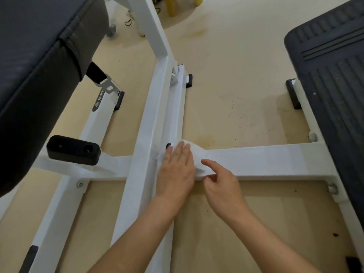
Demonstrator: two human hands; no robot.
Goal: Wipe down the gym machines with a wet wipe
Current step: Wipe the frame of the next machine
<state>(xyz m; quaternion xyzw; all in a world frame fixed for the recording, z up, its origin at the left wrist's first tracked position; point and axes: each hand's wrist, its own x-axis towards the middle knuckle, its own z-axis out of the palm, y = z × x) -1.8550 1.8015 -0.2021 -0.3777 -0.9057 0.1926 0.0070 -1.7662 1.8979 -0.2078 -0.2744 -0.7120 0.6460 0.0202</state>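
While we lean over the white frame, our left hand lies flat on it, fingers straight and pressed together, palm down on the wet wipe. Just to its right, our right hand has its index finger stretched out over the wipe and the other fingers loosely curled, with the thumb tip at the wipe's near edge. We cannot tell whether it actually pinches the cloth. The wipe lies crumpled under the left fingers and between the two hands, draped over the spot where the cross bar meets the long central beam.

From the right hand the cross bar runs rightward to a bolt under the black ribbed footplate. Left of the left hand, past the central beam, a black rubber block sits on the frame, and above it a black padded seat fills the upper left corner.

Beyond the fingertips, the central beam and a lower rail beside it run away from us to a black end cap. The beige floor beyond the right hand is speckled with dark spots. Farthest off, above both hands, stand yellow legs of some small piece of furniture.
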